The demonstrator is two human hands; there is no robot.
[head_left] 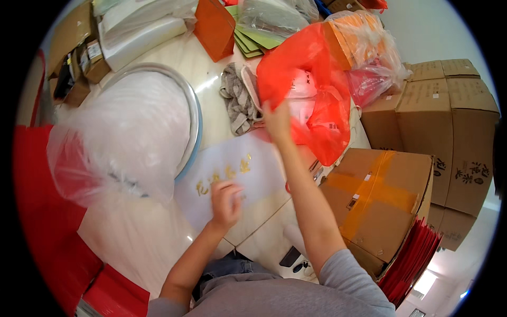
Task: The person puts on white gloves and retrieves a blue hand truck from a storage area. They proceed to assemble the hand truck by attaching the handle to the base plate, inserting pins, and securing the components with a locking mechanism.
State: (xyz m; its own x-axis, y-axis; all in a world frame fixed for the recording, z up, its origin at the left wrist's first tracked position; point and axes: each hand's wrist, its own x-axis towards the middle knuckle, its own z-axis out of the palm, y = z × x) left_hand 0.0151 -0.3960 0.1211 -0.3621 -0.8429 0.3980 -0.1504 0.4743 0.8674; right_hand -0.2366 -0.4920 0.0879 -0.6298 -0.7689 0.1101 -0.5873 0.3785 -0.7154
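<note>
My left hand (226, 203) presses on a white translucent sheet (237, 177) with gold characters, lying flat on the pale floor. My right hand (277, 120) reaches further away and grips the edge of a red plastic bag (311, 90) that holds pale packages. A grey striped cloth (238, 100) lies just left of that hand.
A large clear plastic bag (127, 137) covers a round metal basin (193, 105) on the left. Brown cardboard boxes (380, 195) stack up on the right, with red folders (409, 264) leaning below them. An orange paper bag (214, 29) and more plastic-wrapped goods (359, 37) sit at the far side.
</note>
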